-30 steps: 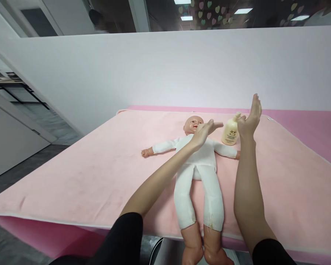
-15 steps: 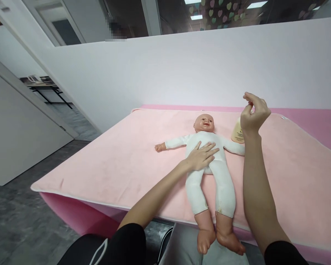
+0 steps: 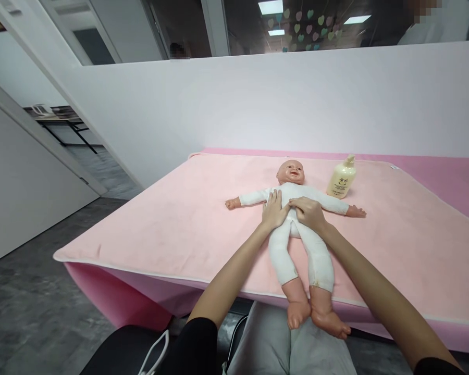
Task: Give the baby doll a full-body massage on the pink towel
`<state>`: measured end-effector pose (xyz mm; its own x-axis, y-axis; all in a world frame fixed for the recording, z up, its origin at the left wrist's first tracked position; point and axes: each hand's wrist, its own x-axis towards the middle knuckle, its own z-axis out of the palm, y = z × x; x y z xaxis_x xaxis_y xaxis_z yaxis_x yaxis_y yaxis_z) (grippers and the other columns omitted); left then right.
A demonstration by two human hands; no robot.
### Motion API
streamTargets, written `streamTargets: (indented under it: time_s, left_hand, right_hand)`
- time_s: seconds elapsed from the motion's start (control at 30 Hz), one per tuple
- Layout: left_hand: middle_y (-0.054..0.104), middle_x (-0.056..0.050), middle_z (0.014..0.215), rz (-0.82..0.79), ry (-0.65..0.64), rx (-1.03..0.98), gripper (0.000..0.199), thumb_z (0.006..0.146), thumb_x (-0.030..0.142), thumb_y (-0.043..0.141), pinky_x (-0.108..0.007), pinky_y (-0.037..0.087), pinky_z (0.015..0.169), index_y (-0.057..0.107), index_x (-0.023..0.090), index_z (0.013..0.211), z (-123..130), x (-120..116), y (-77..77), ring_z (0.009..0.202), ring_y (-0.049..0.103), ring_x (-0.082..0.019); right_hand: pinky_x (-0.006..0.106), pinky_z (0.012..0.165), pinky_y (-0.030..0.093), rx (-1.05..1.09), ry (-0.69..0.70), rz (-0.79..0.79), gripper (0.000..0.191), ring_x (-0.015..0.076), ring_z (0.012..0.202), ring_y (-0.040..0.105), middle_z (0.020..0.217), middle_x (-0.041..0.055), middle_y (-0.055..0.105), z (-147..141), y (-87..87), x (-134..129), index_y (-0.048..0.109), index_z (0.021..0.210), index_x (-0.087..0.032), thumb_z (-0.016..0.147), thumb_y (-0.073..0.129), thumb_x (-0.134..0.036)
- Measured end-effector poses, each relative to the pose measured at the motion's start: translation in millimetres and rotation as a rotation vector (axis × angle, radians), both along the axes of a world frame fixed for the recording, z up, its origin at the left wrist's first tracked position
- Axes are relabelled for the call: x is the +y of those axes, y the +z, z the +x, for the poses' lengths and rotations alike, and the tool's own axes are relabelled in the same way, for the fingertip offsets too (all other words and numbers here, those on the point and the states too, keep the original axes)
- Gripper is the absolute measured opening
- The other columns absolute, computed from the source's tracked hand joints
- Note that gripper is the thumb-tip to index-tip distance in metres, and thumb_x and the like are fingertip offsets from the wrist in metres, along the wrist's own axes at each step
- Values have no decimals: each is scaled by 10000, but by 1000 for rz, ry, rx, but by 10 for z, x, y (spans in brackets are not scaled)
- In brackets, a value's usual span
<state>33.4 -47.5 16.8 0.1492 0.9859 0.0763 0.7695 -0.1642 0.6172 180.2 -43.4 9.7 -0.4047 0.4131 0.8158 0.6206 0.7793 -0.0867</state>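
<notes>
A baby doll in a white cloth body lies on its back, arms spread, its feet reaching past the table's front edge. My left hand rests open against the side of its torso, fingers straight and pointing towards its shoulder. On the belly lies my right hand, its fingers bent inward and pressed together; the fingertips and anything in them are hidden. Both hands nearly meet at the doll's middle. Beyond the doll's arm on the right stands a pale yellow pump bottle, upright and touched by neither hand.
A pink blanket covers the table, with darker pink cloth under it. The white wall rises behind. A black seat and grey fabric are below the front edge. Part of a person shows behind the glass.
My right hand has come down from its raised place by the bottle onto the doll's belly. My left hand has shifted left to the doll's side. The bottle is now fully uncovered.
</notes>
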Motion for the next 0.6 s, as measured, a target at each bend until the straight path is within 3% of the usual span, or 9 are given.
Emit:
streamTargets:
  time_s: [0.13, 0.2, 0.27, 0.4, 0.5, 0.6]
  left_hand:
    - [137, -77, 1530, -6, -69, -279, 612, 904, 371, 338, -340, 82, 1160, 222, 107, 1444, -131, 110, -140, 1420, 63, -175]
    - [194, -54, 1518, 7, -74, -379, 565, 896, 313, 358, -325, 83, 1163, 283, 133, 1426, -164, 133, -187, 1416, 95, -156]
    - [261, -67, 1496, 38, -57, -446, 530, 885, 258, 364, -324, 103, 1164, 349, 108, 1394, -171, 141, -218, 1408, 149, -152]
    - [377, -82, 1438, 103, -24, -531, 472, 870, 190, 362, -325, 168, 1157, 457, 88, 1320, -151, 145, -254, 1375, 264, -146]
    - [414, -79, 1413, 137, -31, -539, 445, 868, 182, 378, -336, 185, 1155, 500, 99, 1287, -143, 139, -258, 1365, 289, -151]
    - [436, -76, 1398, 160, -40, -537, 430, 870, 175, 378, -336, 184, 1156, 521, 104, 1268, -142, 121, -240, 1358, 304, -151]
  right_hand:
    - [283, 708, 539, 20, 92, -85, 303, 160, 754, 666, 803, 44, 713, -26, -18, -127, 685, 763, -178, 712, 409, -64]
    - [314, 822, 529, -6, 146, -198, 333, 161, 850, 670, 870, 33, 716, -42, -13, -149, 696, 823, -189, 720, 401, -73]
    - [402, 998, 436, -57, 157, -323, 380, 168, 990, 642, 976, 14, 704, -50, -9, -148, 694, 928, -214, 755, 379, -91]
    - [563, 1126, 141, -181, 10, -500, 392, 210, 1270, 443, 1270, 6, 563, -56, 23, -132, 596, 1180, -271, 887, 338, -235]
    - [567, 1128, 88, -245, -170, -596, 425, 231, 1372, 270, 1426, 17, 385, -77, 68, -131, 493, 1302, -263, 921, 326, -348]
    - [571, 1123, 82, -262, -312, -672, 490, 241, 1398, 192, 1494, 27, 242, -101, 97, -123, 393, 1377, -247, 921, 322, -413]
